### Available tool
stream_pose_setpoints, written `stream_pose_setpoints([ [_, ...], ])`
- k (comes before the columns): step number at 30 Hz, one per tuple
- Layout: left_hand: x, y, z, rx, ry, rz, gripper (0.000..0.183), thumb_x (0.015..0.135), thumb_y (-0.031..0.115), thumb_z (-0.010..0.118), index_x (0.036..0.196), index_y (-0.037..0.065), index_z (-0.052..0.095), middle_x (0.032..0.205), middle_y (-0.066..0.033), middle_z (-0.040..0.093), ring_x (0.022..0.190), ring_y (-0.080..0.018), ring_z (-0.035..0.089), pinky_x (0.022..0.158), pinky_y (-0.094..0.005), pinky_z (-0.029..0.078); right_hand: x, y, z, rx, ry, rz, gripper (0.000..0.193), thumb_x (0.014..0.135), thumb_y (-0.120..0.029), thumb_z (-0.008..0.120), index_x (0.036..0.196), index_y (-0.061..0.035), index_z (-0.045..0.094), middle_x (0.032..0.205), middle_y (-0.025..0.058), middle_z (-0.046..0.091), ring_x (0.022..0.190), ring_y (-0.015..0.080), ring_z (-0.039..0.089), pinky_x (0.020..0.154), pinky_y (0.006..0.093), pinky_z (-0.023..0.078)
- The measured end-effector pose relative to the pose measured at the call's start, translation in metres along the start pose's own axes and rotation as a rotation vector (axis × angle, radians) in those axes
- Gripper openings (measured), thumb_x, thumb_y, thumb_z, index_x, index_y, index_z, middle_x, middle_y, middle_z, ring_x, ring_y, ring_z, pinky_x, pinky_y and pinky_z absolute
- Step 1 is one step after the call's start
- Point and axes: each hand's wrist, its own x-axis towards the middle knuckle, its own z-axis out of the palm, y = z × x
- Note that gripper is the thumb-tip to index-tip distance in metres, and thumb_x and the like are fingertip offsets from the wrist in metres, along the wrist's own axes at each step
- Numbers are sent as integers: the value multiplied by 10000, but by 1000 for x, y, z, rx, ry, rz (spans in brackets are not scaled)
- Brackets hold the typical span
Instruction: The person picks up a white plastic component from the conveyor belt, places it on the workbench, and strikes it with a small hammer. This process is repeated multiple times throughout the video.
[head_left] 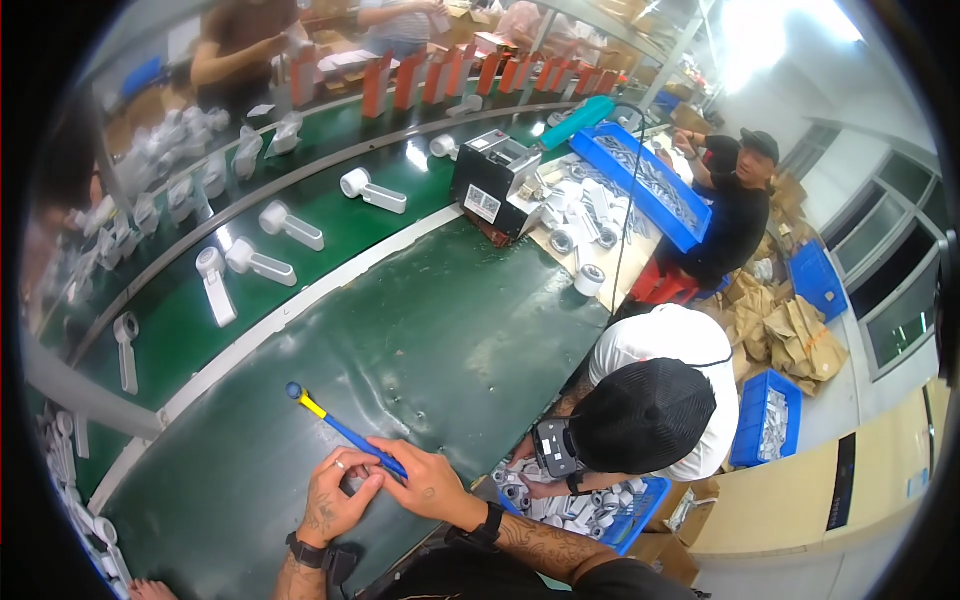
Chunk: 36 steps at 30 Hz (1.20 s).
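A slim rod-shaped tool (348, 432), blue with a yellow band and a rounded blue tip, points away to the far left over the green worktop (470, 330). My right hand (435, 488) is closed around its near end, fingers bent over the shaft. Beside it, my left hand (338, 500) has its fingers curled and thumb and index drawn together, close to the right fingertips. Whatever lies between those left fingers, if anything, is hidden. Both hands are low over the near part of the worktop.
A curved green conveyor (330, 215) carries several white-grey handheld parts (290, 225). A black box-shaped machine (497, 185) stands at the worktop's far end. To the right, a person in a black cap (640, 415) leans over a blue crate (650, 500) of parts. Another person (735, 200) sits farther back.
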Motion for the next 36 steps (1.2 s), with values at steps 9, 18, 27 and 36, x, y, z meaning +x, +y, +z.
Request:
stream_pose_setpoints([
  [9, -1, -4, 1, 13, 12, 23, 215, 912, 66, 840, 1115, 29, 781, 993, -73, 726, 861, -183, 678, 813, -320, 552, 0, 0, -1, 16, -9, 8, 529, 986, -194, 774, 1485, -110, 621, 1237, 141, 750, 989, 407, 758, 794, 480, 627],
  [18, -2, -6, 0, 41, 12, 25, 227, 902, 78, 847, 1111, 24, 780, 995, -70, 740, 864, -188, 681, 817, -322, 554, 0, 3, 1, 11, -14, -2, 555, 979, -192, 783, 1501, -112, 612, 1264, 146, 748, 993, 419, 755, 795, 491, 626],
  [27, -2, -7, 0, 29, 7, 24, 212, 902, 83, 848, 1095, 25, 781, 999, -69, 752, 877, -190, 692, 807, -315, 552, -2, 3, 0, -4, -28, 3, 562, 979, -197, 780, 1509, -124, 609, 1280, 140, 747, 1004, 418, 753, 791, 494, 626],
  [36, -1, -6, 2, 44, 12, 15, 217, 906, 88, 851, 1101, 20, 786, 993, -73, 748, 870, -188, 690, 810, -315, 551, 0, 1, -2, 0, -25, 13, 545, 981, -205, 779, 1493, -113, 616, 1271, 143, 751, 994, 422, 753, 792, 494, 626],
])
